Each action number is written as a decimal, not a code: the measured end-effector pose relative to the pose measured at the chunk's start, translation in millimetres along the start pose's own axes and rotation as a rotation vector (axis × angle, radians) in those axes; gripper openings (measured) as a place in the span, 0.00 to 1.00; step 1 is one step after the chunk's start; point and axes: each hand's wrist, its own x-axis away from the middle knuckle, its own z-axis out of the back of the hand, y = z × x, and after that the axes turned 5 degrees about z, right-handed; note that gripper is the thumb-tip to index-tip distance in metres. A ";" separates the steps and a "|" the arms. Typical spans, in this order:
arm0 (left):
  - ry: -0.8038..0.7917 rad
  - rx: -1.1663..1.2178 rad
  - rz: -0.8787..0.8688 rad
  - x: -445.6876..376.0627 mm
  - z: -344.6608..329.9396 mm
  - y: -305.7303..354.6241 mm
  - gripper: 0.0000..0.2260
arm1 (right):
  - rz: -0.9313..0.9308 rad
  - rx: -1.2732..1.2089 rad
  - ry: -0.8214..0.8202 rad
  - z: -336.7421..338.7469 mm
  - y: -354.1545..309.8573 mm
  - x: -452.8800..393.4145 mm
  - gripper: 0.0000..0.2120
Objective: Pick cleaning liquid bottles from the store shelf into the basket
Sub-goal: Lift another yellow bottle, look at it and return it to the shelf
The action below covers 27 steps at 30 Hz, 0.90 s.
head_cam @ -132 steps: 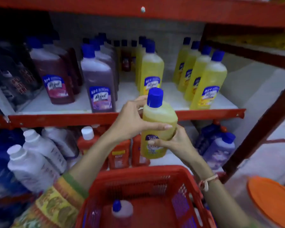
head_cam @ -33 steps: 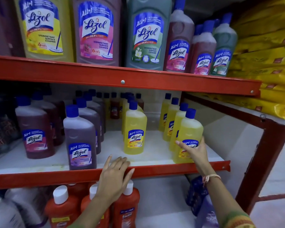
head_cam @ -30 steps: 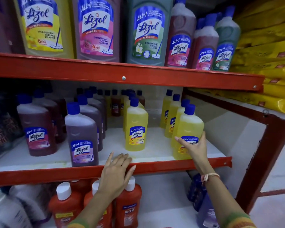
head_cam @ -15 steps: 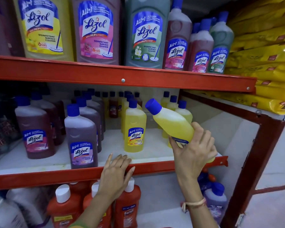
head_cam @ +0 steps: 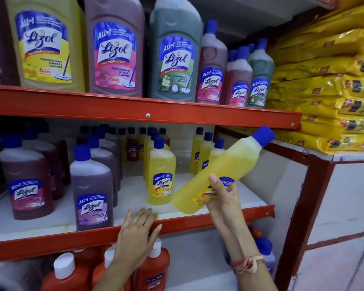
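Note:
My right hand [head_cam: 224, 198] grips a yellow cleaning liquid bottle [head_cam: 223, 171] by its lower half. The bottle is off the shelf and tilted, its blue cap pointing up and to the right. My left hand [head_cam: 137, 229] rests flat, fingers spread, on the red front edge of the middle shelf [head_cam: 51, 242]. More yellow bottles [head_cam: 161, 177] and purple bottles [head_cam: 93, 187] stand on that white shelf board. The basket is out of view.
Large Lizol bottles [head_cam: 114, 49] fill the upper shelf, above a red beam [head_cam: 147, 110]. Orange bottles with white caps [head_cam: 153, 267] stand on the lower shelf under my left hand. Yellow packets [head_cam: 328, 91] are stacked at the right, beside a red upright [head_cam: 292, 223].
My right hand took the front yellow bottle from the right-hand row, lifted it off the shelf and swung its cap from upper left to upper right. My left hand stayed on the shelf edge.

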 end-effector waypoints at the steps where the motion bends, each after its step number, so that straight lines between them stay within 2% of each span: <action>1: -0.006 -0.002 -0.001 -0.4 -0.1 -0.1 0.29 | -0.012 -0.032 -0.031 0.8 1.0 -0.3 0.43; 6: -0.018 0.003 0.001 -0.8 -1.4 -0.5 0.29 | -0.035 -0.057 -0.097 4.9 2.3 -2.7 0.46; 10: -0.021 0.018 0.012 -0.2 0.8 1.3 0.29 | -0.018 0.031 -0.112 16.3 -0.7 -8.5 0.46; 14: -0.046 0.019 0.022 0.7 0.7 1.0 0.29 | 0.009 0.218 -0.097 33.8 -8.6 -20.1 0.42; 20: -0.020 0.002 0.012 -0.6 -1.4 0.1 0.26 | 0.017 0.548 0.016 72.5 -13.2 -46.7 0.35; 24: 0.011 -0.013 0.001 -1.1 -3.9 0.5 0.23 | -0.036 0.680 0.044 100.6 -12.0 -66.1 0.38; 27: 0.043 -0.016 -0.013 -1.8 -6.8 0.1 0.20 | -0.059 0.755 0.047 120.1 -7.0 -75.2 0.37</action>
